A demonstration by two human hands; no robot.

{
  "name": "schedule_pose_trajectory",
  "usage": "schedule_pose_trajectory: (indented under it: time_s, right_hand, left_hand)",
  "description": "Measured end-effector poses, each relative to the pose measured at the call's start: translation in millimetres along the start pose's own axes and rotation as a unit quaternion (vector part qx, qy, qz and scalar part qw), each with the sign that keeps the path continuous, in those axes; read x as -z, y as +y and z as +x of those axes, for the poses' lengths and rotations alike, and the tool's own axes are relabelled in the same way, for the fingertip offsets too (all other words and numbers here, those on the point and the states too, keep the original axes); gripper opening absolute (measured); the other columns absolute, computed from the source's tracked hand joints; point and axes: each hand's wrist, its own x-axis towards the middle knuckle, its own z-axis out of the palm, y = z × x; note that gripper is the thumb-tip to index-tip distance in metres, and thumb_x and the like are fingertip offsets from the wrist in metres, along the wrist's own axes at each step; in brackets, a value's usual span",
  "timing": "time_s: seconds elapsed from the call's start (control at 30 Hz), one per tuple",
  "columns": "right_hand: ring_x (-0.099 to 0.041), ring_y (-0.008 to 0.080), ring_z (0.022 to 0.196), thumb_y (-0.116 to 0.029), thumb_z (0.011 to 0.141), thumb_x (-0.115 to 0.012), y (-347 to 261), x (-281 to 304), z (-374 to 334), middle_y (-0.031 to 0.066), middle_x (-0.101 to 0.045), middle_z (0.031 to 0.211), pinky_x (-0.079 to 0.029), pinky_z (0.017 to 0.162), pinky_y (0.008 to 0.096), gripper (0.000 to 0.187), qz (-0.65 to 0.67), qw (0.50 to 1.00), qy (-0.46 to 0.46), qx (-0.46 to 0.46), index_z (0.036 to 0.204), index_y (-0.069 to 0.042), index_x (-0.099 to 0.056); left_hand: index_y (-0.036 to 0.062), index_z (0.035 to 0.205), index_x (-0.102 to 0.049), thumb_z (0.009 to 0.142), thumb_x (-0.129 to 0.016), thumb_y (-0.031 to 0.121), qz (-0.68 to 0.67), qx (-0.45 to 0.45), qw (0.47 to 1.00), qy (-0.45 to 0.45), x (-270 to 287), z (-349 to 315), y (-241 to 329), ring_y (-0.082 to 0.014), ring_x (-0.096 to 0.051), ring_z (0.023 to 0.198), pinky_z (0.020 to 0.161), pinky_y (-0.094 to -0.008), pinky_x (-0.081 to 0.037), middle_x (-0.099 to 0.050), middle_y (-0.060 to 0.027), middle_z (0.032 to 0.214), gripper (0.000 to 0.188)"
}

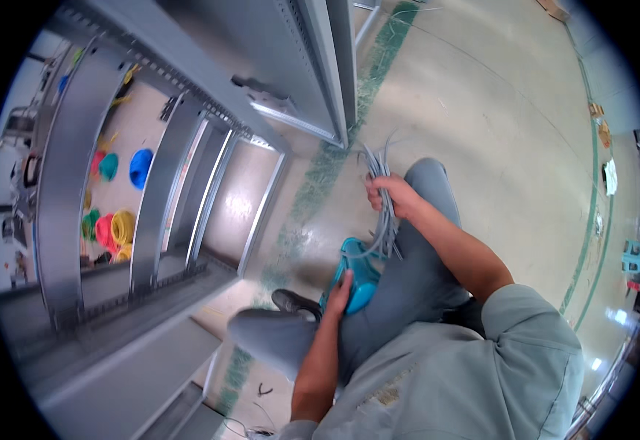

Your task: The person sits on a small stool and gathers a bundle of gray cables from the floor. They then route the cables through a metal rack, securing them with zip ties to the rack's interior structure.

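Observation:
My right hand (395,196) is closed around a bundle of thin grey cables (387,227), whose loose ends fan out above and below the fist near my right knee. Between my legs is a teal plastic stool (365,282). My left hand (340,295) grips its near left edge, with the thumb on top and the other fingers mostly hidden. One cable from the bundle curves over the stool's far end.
A grey metal cabinet frame (188,271) stands close on my left, with a panel (313,66) ahead. Through it show blue (140,169) and yellow (122,227) wire coils. Small dark pliers (264,389) lie on the floor. Another teal stool (634,257) is far right.

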Motion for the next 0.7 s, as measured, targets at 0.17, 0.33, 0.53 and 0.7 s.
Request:
schedule_pose_trajectory:
  time_s: [0.17,0.33,0.53,0.7]
  right_hand:
    - [-0.058,0.0184,0.053,-0.014,0.089,-0.067,0,-2,4,0.0063,-0.059,0.067,-0.050,0.051,0.0346,0.010,-0.041,0.993,0.113,-0.016,0.092,-0.004,-0.063]
    - [-0.057,0.0181,0.052,-0.012,0.088,-0.071,-2,0,-54,0.0055,-0.057,0.065,-0.046,0.049,0.0340,0.013,-0.066,0.982,0.176,-0.024,0.083,-0.006,-0.060]
    - [-0.055,0.0174,0.052,-0.007,0.088,-0.067,-102,-41,-218,0.0060,-0.056,0.065,-0.045,0.047,0.0327,0.009,0.026,0.978,0.192,0.080,0.089,-0.004,-0.059]
    - [-0.053,0.0165,0.051,-0.005,0.087,-0.067,-184,1,-293,0.0048,-0.054,0.065,-0.042,0.047,0.0323,0.012,0.106,0.968,0.137,0.182,0.095,-0.005,-0.057]
  left_hand:
    - [-0.0042,0.130,-0.064,0.097,-0.033,0.079,0.208,0.004,0.977,-0.039,-38,0,-41,-0.0455,-0.062,0.120,0.106,-0.0487,-0.042,-0.065,-0.0333,0.124,0.095]
    - [-0.0024,0.098,-0.076,0.100,-0.032,0.075,0.125,0.016,0.992,0.025,-77,-73,-20,-0.0484,-0.066,0.098,0.089,-0.0527,-0.048,-0.071,-0.0299,0.095,0.088]
    - [-0.0061,0.088,-0.072,0.104,-0.039,0.066,0.058,-0.017,0.992,0.114,-50,-135,49,-0.0365,-0.066,0.083,0.080,-0.0498,-0.047,-0.071,-0.0232,0.086,0.081]
    - [-0.0112,0.103,-0.071,0.101,-0.042,0.071,0.069,0.006,0.980,0.189,-70,-123,147,-0.0326,-0.064,0.090,0.085,-0.0460,-0.047,-0.071,-0.0187,0.095,0.087]
